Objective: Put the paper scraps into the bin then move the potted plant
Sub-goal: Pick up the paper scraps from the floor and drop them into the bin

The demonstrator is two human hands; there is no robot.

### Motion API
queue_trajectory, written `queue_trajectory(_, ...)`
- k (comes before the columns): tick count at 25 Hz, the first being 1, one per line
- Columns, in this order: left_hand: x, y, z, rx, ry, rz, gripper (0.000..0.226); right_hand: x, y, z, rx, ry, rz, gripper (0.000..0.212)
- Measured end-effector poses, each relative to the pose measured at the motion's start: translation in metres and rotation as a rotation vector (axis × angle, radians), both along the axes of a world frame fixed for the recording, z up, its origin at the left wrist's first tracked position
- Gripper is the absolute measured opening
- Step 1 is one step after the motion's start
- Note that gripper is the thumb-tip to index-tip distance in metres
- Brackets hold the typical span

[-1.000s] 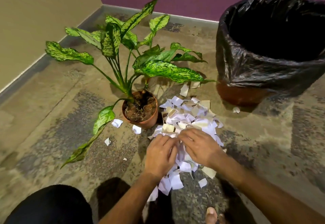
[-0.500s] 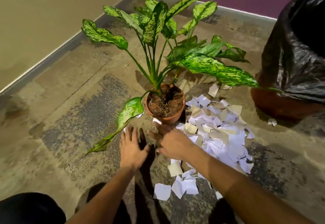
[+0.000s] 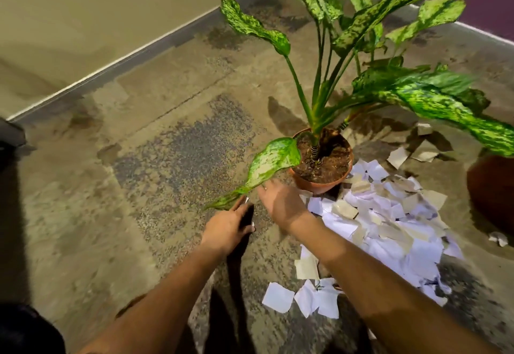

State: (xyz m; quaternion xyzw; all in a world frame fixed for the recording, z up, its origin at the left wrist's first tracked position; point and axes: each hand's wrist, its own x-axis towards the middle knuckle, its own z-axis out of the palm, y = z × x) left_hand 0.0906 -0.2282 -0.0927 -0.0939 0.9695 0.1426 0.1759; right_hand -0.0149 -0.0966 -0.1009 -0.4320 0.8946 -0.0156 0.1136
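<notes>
The potted plant, with speckled green leaves, stands in a terracotta pot (image 3: 319, 185) on the floor right of centre. A pile of white and beige paper scraps (image 3: 389, 225) lies in front of and to the right of the pot, with a few loose ones (image 3: 278, 296) nearer me. My left hand (image 3: 228, 228) is on the floor under a drooping leaf (image 3: 267, 164), left of the pot. Its fingers curl over a small white scrap that peeks out at the fingertips and thumb. My right hand (image 3: 281, 203) hovers open and blurred just left of the pot. Only the bin's brown base (image 3: 492, 195) shows at the right edge.
A beige wall with a grey skirting (image 3: 116, 64) runs along the left, and a purple wall (image 3: 486, 6) closes the far right corner. The worn, mottled floor (image 3: 167, 159) stretches left of the plant. A stray scrap (image 3: 498, 238) lies near the bin base.
The view has swung left, taking most of the bin out of frame. Both hands left the main pile and moved left of the pot; my left hand curled over a small scrap there.
</notes>
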Motion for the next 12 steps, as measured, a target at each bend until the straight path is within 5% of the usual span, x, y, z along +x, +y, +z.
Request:
queue_trajectory(6,0.005,0.014,-0.003,-0.103,0.079,-0.218,0.038,-0.033,-0.033,0.005,0.219,-0.104,-0.025,0.051)
queue_trajectory(10,0.004,0.022,-0.003,-0.145,0.057,-0.196,0.027,-0.008,-0.008,0.014,0.151,0.137,-0.007,0.039)
queue_trajectory(12,0.001,0.022,-0.002,-0.154,0.000,-0.210,0.028,0.004,0.009,0.014,0.187,0.103,-0.035,0.050)
